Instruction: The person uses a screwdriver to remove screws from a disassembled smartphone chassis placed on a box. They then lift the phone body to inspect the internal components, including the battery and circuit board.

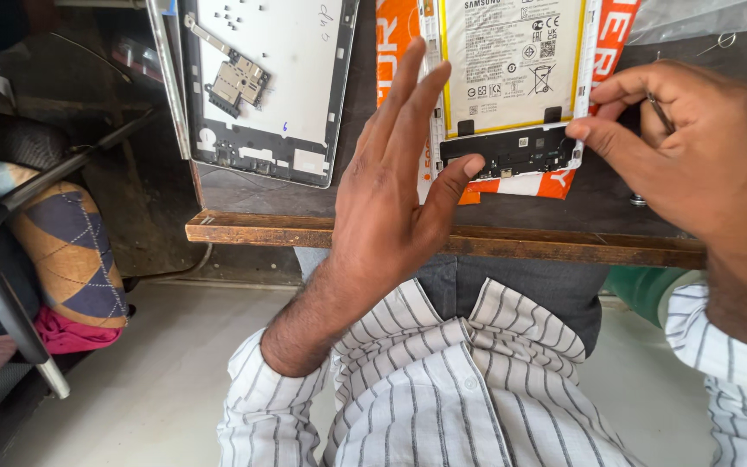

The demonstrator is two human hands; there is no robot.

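L hand (391, 186) grip open, thumb on opened tablet (512, 95); R hand (693, 143) pinching tweezers (660, 111), fingertip at board.

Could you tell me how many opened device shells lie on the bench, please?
2. One white back shell lies at the left with its small board showing; the other, with the large battery, lies between the left hand and right hand.

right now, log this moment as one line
left hand: open, thumb on opened tablet lower edge | right hand: pinching tweezers, forefinger on tablet corner | back cover: lying left
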